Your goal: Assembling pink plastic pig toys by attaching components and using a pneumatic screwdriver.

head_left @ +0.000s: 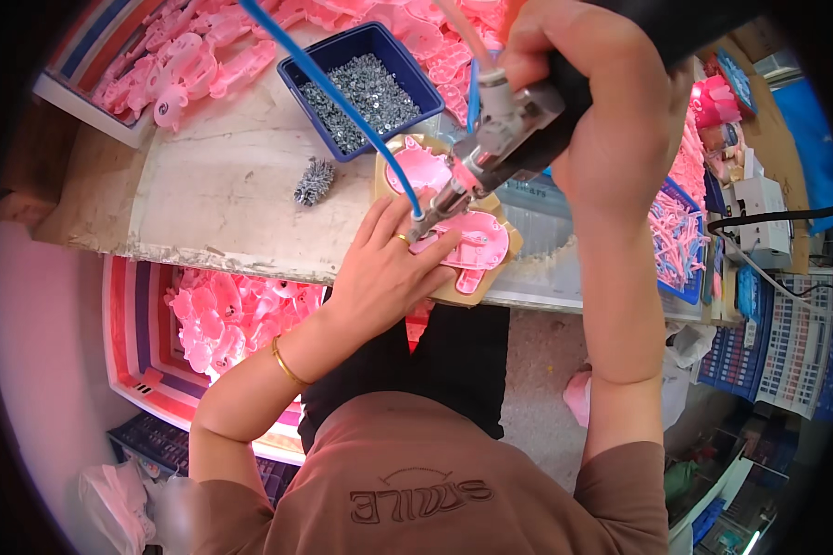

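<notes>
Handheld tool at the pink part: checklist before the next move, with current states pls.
1. Handheld tool gripped: ok, right hand wrapped around it.
2. Pink part in the tan fixture: ok, lies in it; full seating cannot tell.
3. Left hand clear of the tool's metal nose: not ok, its fingers are right beside it in this view.
4. Blue hose reaching the nose: ok; tightness cannot tell.
5. Fastener supply: ok, many metal pieces in the blue bin.
6. Nose lined up: cannot tell, contact point hidden.
</notes>
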A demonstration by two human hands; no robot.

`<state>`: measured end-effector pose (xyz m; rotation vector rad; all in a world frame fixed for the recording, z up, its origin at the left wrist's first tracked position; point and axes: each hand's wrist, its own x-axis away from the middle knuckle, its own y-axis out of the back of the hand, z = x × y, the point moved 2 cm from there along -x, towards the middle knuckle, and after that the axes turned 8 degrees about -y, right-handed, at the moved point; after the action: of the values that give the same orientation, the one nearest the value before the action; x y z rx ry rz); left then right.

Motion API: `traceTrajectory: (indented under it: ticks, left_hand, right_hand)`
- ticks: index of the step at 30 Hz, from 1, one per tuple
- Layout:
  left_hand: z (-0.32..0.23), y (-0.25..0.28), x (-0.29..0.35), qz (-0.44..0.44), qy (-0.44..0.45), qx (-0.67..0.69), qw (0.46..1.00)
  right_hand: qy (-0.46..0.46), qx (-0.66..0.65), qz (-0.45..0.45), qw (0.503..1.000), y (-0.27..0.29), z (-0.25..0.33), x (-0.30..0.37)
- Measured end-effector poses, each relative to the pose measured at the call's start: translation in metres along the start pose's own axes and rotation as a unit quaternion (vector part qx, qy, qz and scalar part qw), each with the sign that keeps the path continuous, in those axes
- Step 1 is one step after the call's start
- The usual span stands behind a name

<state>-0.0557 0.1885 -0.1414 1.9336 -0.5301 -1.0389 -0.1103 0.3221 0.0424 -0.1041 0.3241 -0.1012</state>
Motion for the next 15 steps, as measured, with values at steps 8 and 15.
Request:
traceTrajectory:
  ticks: [8, 15]
  left_hand:
    - [0.004, -0.001, 0.003, 0.024, 0.016, 0.048, 0.998]
    - [0.023, 0.023, -0.009, -0.025, 0.026, 0.140, 0.989]
  right_hand:
    - [0.053, -0.008, 0.016, 0.998, -0.002, 0.001, 0.000]
    - [0.351, 0.191, 0.113, 0.910, 0.025, 0.025, -0.038]
